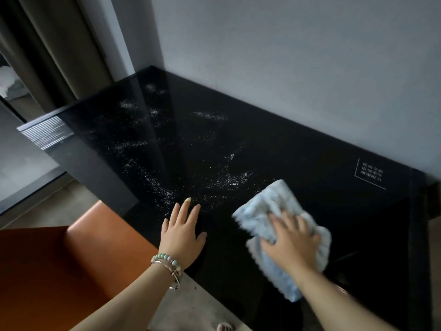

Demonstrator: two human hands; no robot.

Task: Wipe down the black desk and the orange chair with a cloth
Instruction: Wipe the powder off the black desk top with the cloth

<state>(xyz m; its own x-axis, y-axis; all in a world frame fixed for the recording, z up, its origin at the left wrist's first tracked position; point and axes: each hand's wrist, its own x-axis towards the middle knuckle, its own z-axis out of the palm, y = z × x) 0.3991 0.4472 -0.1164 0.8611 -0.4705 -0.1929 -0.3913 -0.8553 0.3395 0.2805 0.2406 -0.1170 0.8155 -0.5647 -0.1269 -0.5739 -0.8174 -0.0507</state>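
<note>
A right hand (290, 242), fingers spread, presses a pale blue cloth (269, 206) onto the black desk (298, 144) at lower right of the frame. The left hand (182, 231) lies flat and open at the near edge. White specks (167, 192) cover the glossy top toward upper left, so most wiping seems left. The orange chair (71, 259), lower left, looks untouched. A grey wall (286, 56) stands behind.

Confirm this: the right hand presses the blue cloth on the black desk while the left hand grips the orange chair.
Wrong on the left hand: it does not grip the orange chair but rests flat on the black desk, as the head view shows. The right hand does press the blue cloth there.
</note>
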